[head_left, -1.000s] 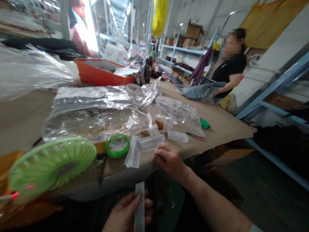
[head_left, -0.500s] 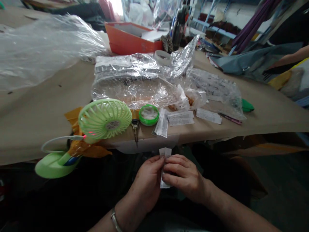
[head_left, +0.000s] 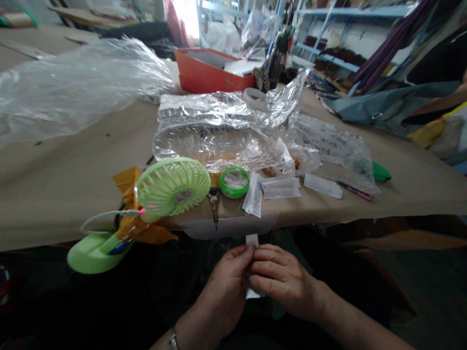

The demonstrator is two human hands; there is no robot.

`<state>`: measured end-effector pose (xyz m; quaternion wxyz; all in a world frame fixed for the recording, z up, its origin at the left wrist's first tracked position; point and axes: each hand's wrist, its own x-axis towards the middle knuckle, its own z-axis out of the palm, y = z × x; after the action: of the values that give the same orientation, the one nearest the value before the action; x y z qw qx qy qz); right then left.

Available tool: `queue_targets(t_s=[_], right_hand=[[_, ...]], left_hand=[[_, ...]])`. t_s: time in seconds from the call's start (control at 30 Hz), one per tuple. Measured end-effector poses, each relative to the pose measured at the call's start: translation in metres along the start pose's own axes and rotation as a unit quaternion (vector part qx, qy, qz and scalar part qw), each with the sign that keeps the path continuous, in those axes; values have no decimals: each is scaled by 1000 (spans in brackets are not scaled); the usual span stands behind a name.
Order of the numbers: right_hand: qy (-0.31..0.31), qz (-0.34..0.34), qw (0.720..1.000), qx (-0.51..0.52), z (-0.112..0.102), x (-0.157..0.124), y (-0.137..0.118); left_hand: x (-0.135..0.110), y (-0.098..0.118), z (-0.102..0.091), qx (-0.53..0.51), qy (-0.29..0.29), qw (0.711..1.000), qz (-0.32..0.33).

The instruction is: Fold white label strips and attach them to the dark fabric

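Note:
My left hand (head_left: 230, 282) and my right hand (head_left: 282, 277) meet just below the table edge. Both are closed on white paper labels (head_left: 252, 239), whose upper end sticks out above the fingertips and lower end below them. Fingers cover the middle, so I cannot tell how many layers there are. On the table ahead lie a stack of printed labels (head_left: 252, 197), a second group of labels (head_left: 280, 187) and another label group (head_left: 323, 186) farther right. Left of the stack sits a round green tub (head_left: 234, 182) with whitish content, beside a small pointed tool (head_left: 214, 206).
A light-green fan (head_left: 173, 187) is taped at the table's left edge. Clear plastic bags (head_left: 219, 136), a tape roll (head_left: 254, 98) and an orange box (head_left: 215, 80) lie behind. Pink-handled tweezers or scissors (head_left: 357, 191) are at right. Another person's arm (head_left: 434, 107) shows far right.
The two label ends that were spread apart above my fingers now show as one end. Both hands remain together on the labels. The view has shifted, so the table things appear lower and farther right.

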<state>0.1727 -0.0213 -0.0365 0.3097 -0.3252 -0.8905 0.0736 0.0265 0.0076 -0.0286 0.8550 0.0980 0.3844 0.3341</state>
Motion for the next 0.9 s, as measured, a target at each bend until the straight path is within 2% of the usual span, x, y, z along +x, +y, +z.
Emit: queue_targets(t_s=[0.1, 0.27, 0.37, 0.5, 0.6, 0.67, 0.73, 0.83, 0.9], right_hand=[[-5, -3, 1000, 17, -1, 9, -2], [58, -25, 998, 6, -23, 37, 6], [91, 23, 994, -52, -41, 62, 20], [54, 115, 978, -167, -45, 95, 47], [4, 125, 976, -180, -37, 108, 61], [14, 119, 980, -161, -33, 109, 65], [71, 112, 984, -119, -33, 102, 65], [167, 128, 976, -53, -42, 79, 63], [191, 161, 967, -54, -52, 56, 64]], left_hand=[[2, -1, -4, -24, 19, 1000, 5], [5, 4, -14, -12, -26, 1000, 0], [6, 3, -22, 12, -5, 1000, -24], [6, -2, -30, 30, 18, 999, -40], [7, -5, -32, 31, 16, 999, -37], [7, -4, -33, 31, 29, 998, -37], [6, -2, -32, 33, 48, 997, -43], [4, 3, -32, 41, 72, 995, -56], [3, 6, -32, 50, 86, 993, -67]])
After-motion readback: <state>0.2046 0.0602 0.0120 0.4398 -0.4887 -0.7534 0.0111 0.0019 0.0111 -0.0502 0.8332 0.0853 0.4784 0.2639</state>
